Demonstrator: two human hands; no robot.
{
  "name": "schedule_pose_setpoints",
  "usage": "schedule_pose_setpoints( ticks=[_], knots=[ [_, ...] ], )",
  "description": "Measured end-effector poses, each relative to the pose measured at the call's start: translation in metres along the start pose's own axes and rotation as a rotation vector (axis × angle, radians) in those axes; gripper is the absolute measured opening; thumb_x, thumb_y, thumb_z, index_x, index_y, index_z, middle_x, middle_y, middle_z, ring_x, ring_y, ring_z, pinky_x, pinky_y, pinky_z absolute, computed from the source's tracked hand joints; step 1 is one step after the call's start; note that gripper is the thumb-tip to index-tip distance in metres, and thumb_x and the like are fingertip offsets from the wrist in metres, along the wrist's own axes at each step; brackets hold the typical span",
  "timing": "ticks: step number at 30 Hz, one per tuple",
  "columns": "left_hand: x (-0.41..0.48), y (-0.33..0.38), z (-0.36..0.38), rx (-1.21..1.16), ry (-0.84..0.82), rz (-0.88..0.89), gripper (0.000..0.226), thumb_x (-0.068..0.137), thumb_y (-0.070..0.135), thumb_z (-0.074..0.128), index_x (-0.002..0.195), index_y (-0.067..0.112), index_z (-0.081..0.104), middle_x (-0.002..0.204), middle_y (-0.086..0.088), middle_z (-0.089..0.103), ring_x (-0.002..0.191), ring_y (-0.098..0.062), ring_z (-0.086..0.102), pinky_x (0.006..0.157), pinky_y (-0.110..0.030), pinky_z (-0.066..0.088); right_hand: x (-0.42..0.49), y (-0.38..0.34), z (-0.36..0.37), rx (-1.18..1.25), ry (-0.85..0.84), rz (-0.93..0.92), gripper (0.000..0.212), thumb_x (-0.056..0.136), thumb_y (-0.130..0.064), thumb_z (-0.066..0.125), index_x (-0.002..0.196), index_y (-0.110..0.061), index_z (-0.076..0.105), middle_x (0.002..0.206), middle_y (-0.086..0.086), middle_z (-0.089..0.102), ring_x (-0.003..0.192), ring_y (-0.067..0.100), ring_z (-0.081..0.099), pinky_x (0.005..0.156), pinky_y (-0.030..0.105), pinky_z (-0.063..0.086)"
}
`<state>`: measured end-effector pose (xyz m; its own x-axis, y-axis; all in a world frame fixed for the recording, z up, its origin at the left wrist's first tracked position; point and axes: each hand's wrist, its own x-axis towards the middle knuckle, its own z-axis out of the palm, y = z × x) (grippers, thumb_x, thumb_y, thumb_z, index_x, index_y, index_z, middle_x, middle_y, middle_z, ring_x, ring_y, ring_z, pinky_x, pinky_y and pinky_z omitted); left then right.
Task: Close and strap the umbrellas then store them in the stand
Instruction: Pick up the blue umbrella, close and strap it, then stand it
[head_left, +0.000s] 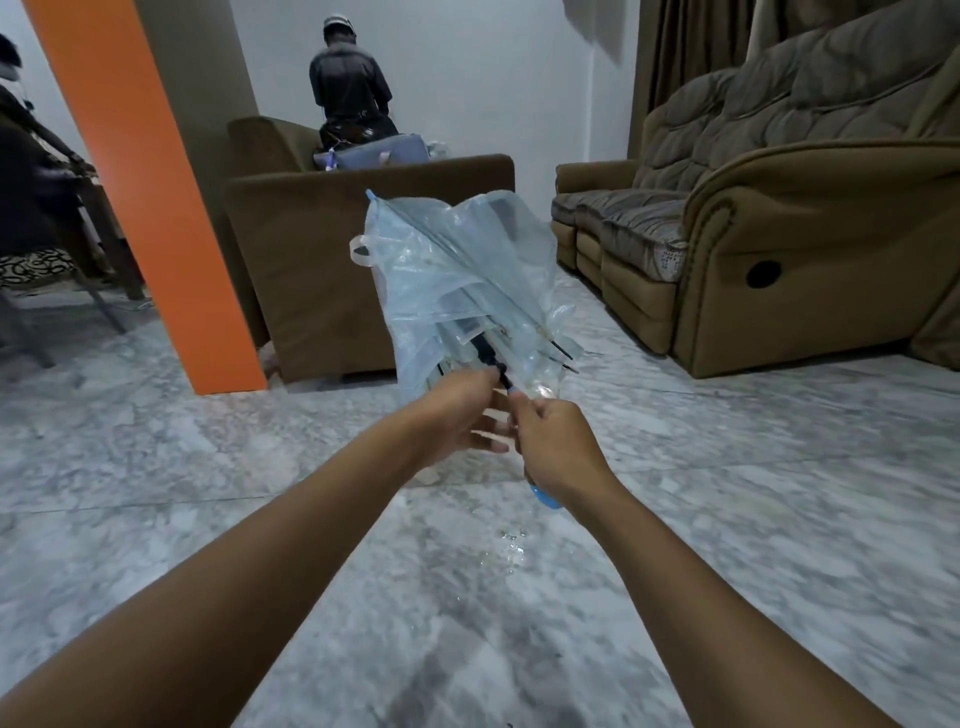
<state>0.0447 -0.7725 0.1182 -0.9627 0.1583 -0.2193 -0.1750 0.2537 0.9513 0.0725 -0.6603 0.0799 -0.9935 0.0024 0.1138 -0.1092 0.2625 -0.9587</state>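
A clear, pale-blue plastic umbrella (447, 275) points up and away from me, its canopy folded loosely around the ribs, with a white strap loop (362, 250) dangling on its left side. My right hand (556, 447) grips the blue handle, whose curved end (545, 498) pokes out below the fist. My left hand (457, 410) rests by the black runner (491, 361) on the shaft, fingers partly curled around the shaft and the lower canopy. No umbrella stand is in sight.
An orange pillar (145, 197) rises at left, with a brown armchair (332, 260) straight ahead and a brown recliner sofa (753, 218) at right. A person (349, 88) stands behind the armchair, back turned. The marble floor (467, 597) has water drops below the handle.
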Motion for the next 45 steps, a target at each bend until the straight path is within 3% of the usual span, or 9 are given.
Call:
schedule_pose_setpoints(
  ticks=[5,8,11,14,24,31,37,42,45],
  knots=[
    [-0.051,0.050,-0.035,0.739,-0.219,-0.070,0.033,0.103,0.029,0.043,0.124,0.009,0.060,0.108,-0.012,0.073,0.091,-0.030,0.073,0.079,-0.038,0.060,0.005,0.002,-0.010,-0.066,0.059,0.022,0.041,0.101,-0.043,0.043,0.078,-0.011,0.053,0.067,0.012,0.039,0.054,0.022,0.032,0.058,0.035,0.031],
    [-0.043,0.065,-0.078,0.815,0.180,0.268,0.016,0.097,0.026,0.057,0.109,0.020,0.066,0.097,-0.004,0.074,0.085,-0.019,0.071,0.069,-0.028,0.056,0.002,-0.001,-0.014,-0.053,0.046,0.040,0.036,0.100,-0.041,0.045,0.078,-0.014,0.052,0.069,0.011,0.039,0.059,0.024,0.033,0.059,0.035,0.032],
    [-0.007,0.039,-0.111,1.219,0.502,0.467,0.062,0.082,0.027,0.070,0.138,0.025,0.044,0.140,-0.013,0.045,0.129,-0.033,0.044,0.098,-0.049,0.046,0.001,-0.006,-0.017,-0.088,0.028,0.035,0.035,0.099,-0.041,0.047,0.076,-0.014,0.052,0.063,0.010,0.038,0.051,0.020,0.030,0.059,0.035,0.030],
    [0.014,-0.004,-0.107,1.462,0.401,0.442,0.099,0.079,0.038,0.074,0.155,0.024,0.012,0.162,-0.009,0.008,0.148,-0.032,0.013,0.115,-0.053,0.024,-0.002,-0.010,-0.019,-0.197,0.015,0.001,0.045,0.097,-0.042,0.050,0.064,-0.011,0.046,0.075,0.027,0.063,0.045,0.018,0.026,0.056,0.033,0.030],
    [0.027,-0.034,-0.075,1.404,0.584,0.858,0.080,0.067,0.063,0.061,0.123,0.006,0.055,0.127,-0.024,0.052,0.113,-0.039,0.049,0.100,-0.049,0.042,-0.003,-0.019,-0.046,-0.756,0.055,-0.166,0.053,0.087,-0.055,0.058,0.051,-0.018,0.047,0.045,-0.004,0.041,0.043,0.017,0.040,0.047,0.026,0.029],
    [0.031,-0.027,-0.061,1.346,0.526,0.818,0.030,0.072,0.028,0.076,0.088,0.017,0.053,0.083,-0.004,0.066,0.073,-0.028,0.062,0.070,-0.035,0.049,0.008,-0.032,-0.060,-1.035,0.381,-0.531,0.037,0.080,-0.063,0.062,0.083,-0.031,0.079,0.072,-0.009,0.070,0.074,0.013,0.059,0.084,0.033,0.039],
    [0.040,0.017,-0.047,1.090,0.614,0.763,0.020,0.077,0.015,0.065,0.094,0.014,0.053,0.082,-0.006,0.065,0.074,-0.031,0.062,0.059,-0.035,0.044,0.010,-0.051,-0.046,-0.836,0.867,-0.686,0.043,0.084,-0.031,0.068,0.126,-0.022,0.061,0.134,0.010,0.051,0.128,0.026,0.043,0.117,0.056,0.022],
    [0.034,0.109,-0.050,0.815,0.554,0.567,0.028,0.081,0.021,0.063,0.107,0.015,0.055,0.091,-0.004,0.065,0.085,-0.024,0.060,0.069,-0.035,0.046,0.005,-0.096,-0.051,-0.527,0.529,-0.575,0.022,0.087,-0.022,0.064,0.107,-0.029,0.055,0.098,-0.010,0.060,0.085,0.007,0.059,0.069,0.026,0.049],
    [0.019,0.193,-0.048,0.719,0.478,0.484,0.024,0.078,0.025,0.062,0.099,0.017,0.055,0.091,-0.002,0.065,0.085,-0.022,0.060,0.074,-0.038,0.049,0.011,-0.150,-0.069,-0.426,0.151,-0.295,0.023,0.093,-0.035,0.058,0.116,-0.037,0.051,0.109,-0.020,0.056,0.094,0.001,0.059,0.078,0.030,0.055]
  ],
)
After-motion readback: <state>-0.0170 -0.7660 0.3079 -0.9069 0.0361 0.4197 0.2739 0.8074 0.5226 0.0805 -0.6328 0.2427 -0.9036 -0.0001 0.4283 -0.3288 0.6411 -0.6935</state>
